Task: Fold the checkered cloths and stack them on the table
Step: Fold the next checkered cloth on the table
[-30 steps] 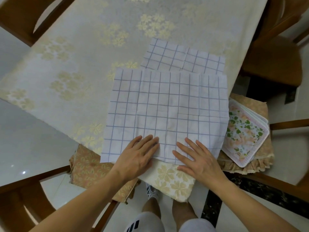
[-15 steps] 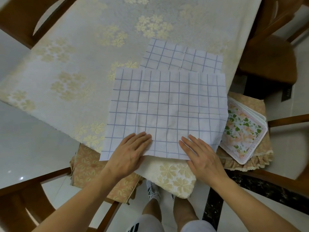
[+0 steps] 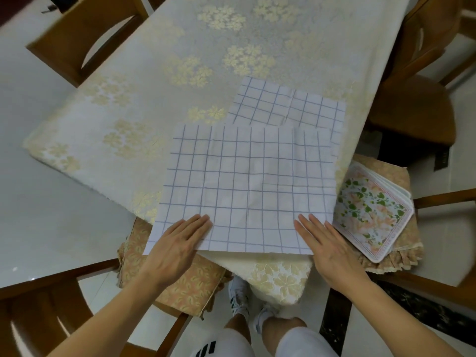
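White checkered cloth [image 3: 247, 189] is spread flat at the near table [image 3: 154, 81] corner. Its near edge is pressed by left hand [image 3: 177, 243] and right hand [image 3: 327, 243], fingers straight, nothing gripped. A second checkered cloth [image 3: 288, 104] lies partly overlapped beyond.

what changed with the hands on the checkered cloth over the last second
Both hands slid apart along the near checkered cloth: left hand toward its left corner, right hand toward its right, still flat. Nothing was gripped. The far checkered cloth stayed put.
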### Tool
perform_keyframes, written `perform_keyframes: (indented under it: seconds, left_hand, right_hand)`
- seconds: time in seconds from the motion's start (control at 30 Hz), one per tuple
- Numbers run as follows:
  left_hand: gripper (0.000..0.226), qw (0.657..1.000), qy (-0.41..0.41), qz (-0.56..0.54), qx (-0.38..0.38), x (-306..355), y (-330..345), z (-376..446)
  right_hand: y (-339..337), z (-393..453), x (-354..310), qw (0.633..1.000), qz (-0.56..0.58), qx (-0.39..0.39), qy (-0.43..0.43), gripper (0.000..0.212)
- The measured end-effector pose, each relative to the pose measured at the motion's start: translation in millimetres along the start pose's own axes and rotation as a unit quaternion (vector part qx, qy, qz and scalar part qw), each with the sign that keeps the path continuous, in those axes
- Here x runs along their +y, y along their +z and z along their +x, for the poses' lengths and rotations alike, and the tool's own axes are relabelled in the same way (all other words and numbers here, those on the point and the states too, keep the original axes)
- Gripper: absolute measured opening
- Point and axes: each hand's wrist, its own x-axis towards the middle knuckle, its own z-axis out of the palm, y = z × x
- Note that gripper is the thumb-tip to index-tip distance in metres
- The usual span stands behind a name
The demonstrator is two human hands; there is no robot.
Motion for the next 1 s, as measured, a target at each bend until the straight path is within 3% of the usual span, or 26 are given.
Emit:
perform_keyframes:
  seconds: [0.17, 0.27, 0.37, 0.57, 0.77, 0.87, 0.93, 1.0]
  left_hand:
    - [0.056, 0.998, -0.042, 0.026, -0.032, 9.4, -1.6, -23.1]
    - [0.057, 0.996, -0.072, 0.038, -0.047, 22.1, -2.4, -34.8]
    - [0.055, 0.994, -0.089, 0.052, -0.044, 39.4, -8.7, -44.0]
    - [0.053, 0.991, -0.117, 0.064, -0.011, 67.8, -20.4, -58.9]
    - [0.049, 0.990, -0.119, 0.075, 0.013, 58.9, -27.0, -63.4]
    - [0.056, 0.989, -0.129, 0.066, 0.004, 50.3, -30.8, -60.8]
    - [0.047, 0.990, -0.115, 0.082, 0.011, 45.4, -32.8, -59.3]
    - [0.053, 0.991, -0.112, 0.077, -0.001, 43.2, -39.7, -53.5]
  right_hand:
    - [-9.4, -7.5, 9.6, 0.996, 0.026, -0.067, -0.048, 0.113]
    - [-14.4, -16.2, 14.1, 0.992, 0.031, -0.083, -0.088, 0.106]
    - [-19.7, -24.1, 17.9, 0.991, 0.033, -0.083, -0.096, 0.113]
    - [-27.3, -34.9, 9.8, 0.995, 0.028, -0.020, -0.093, 0.065]
    - [-27.9, -32.3, 8.7, 0.994, 0.015, -0.076, -0.081, 0.102]
    - [-31.7, -29.6, 11.3, 0.994, 0.012, -0.077, -0.075, 0.093]
    - [-34.6, -25.4, 9.0, 0.995, 0.014, -0.062, -0.074, 0.082]
    - [-40.6, -19.9, 7.8, 0.994, 0.034, -0.056, -0.087, 0.084]
